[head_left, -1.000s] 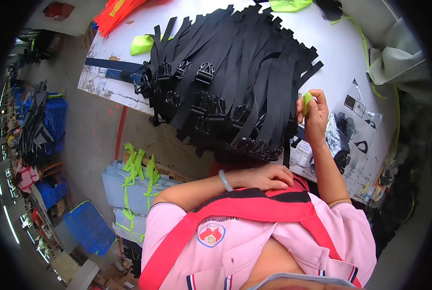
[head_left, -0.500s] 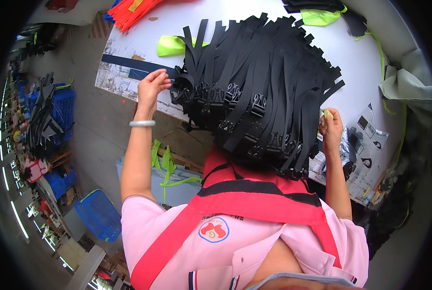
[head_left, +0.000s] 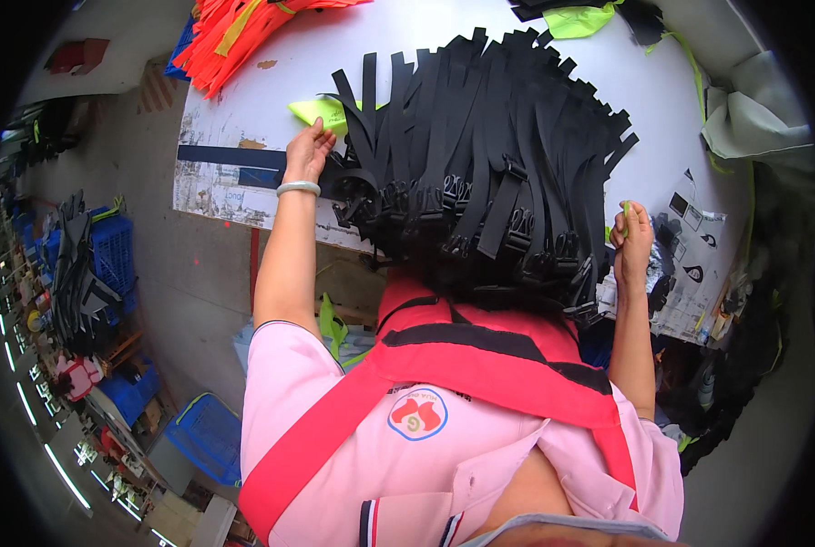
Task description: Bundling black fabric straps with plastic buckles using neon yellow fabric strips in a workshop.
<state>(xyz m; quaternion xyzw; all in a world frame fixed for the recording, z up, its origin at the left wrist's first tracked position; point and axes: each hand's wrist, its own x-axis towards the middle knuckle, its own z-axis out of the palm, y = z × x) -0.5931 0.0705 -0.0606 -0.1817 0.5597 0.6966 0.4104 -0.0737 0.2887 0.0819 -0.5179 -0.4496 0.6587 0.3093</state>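
Observation:
A thick bundle of black webbing straps with plastic side-release buckles lies across the table, its buckle ends overhanging the near edge toward me. At its left, my left hand pinches the near edge of a lime-green strip, which runs in under the straps. To the right of the bundle my right hand is closed on a small lime-green piece, whose ends show by the thumb and above the fingers. Whether the two green parts join beneath the bundle is hidden.
On the white table lie orange-red strips at the far left and a dark flat band beside my left hand. Another lime-green piece with black straps sits at the back. Blue crates stand on the floor at left.
My left hand has moved right and slightly forward, from beside the straps onto the lime-green strip. The strip's left end looks folded now. My right hand stays closed beside the bundle.

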